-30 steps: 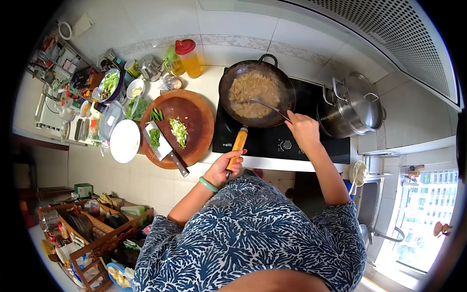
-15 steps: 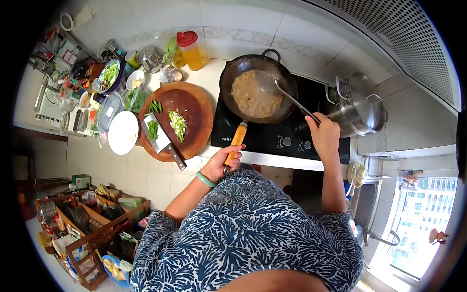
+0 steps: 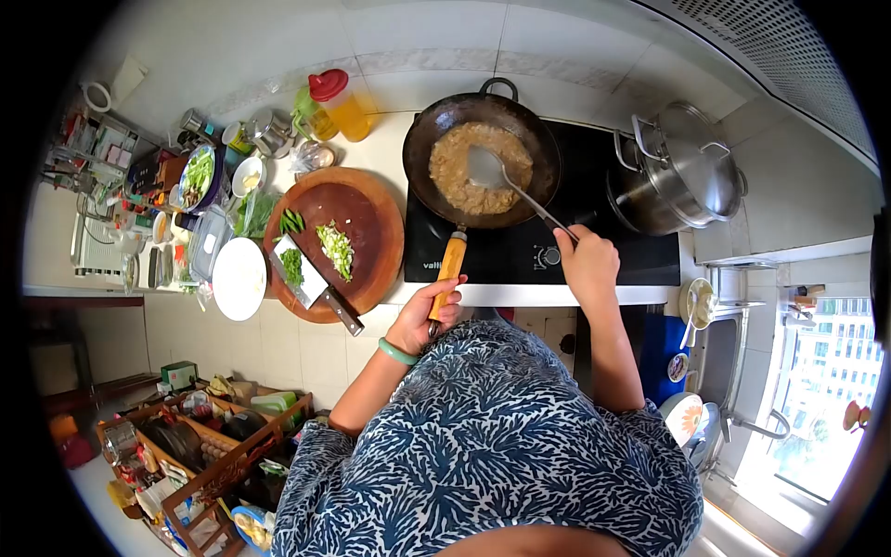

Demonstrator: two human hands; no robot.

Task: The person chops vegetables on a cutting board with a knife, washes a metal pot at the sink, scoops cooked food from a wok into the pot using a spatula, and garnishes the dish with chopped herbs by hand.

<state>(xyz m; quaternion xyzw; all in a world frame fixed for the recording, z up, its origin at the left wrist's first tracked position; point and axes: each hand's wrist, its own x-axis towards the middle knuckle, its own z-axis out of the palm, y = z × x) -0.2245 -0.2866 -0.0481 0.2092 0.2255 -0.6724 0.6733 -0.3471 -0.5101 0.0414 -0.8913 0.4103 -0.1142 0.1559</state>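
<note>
A dark wok (image 3: 422, 176) sits on the black cooktop (image 3: 640, 265) with brown, saucy food (image 3: 455, 153) in it. My left hand (image 3: 434, 311) is wrapped round the wok's wooden handle (image 3: 451, 265). In my right hand (image 3: 590, 265) is the dark grip of a metal spatula (image 3: 485, 167), its blade lying on the food near the wok's middle. Left of the wok, a round wooden chopping board (image 3: 380, 218) bears a cleaver (image 3: 336, 304) with chopped greens (image 3: 291, 265) on its blade, chopped scallion (image 3: 335, 250) and green pepper pieces (image 3: 291, 221).
A large steel steamer pot (image 3: 682, 176) stands right of the wok. A white plate (image 3: 238, 278) lies left of the board. Behind it are a small white bowl (image 3: 248, 175) and a red-lidded oil jug (image 3: 342, 107). A sink (image 3: 724, 362) is at the right.
The spatula blade has moved left and toward me across the food, and my right hand has come nearer to me. My left hand keeps its hold on the handle. The view has shifted slightly.
</note>
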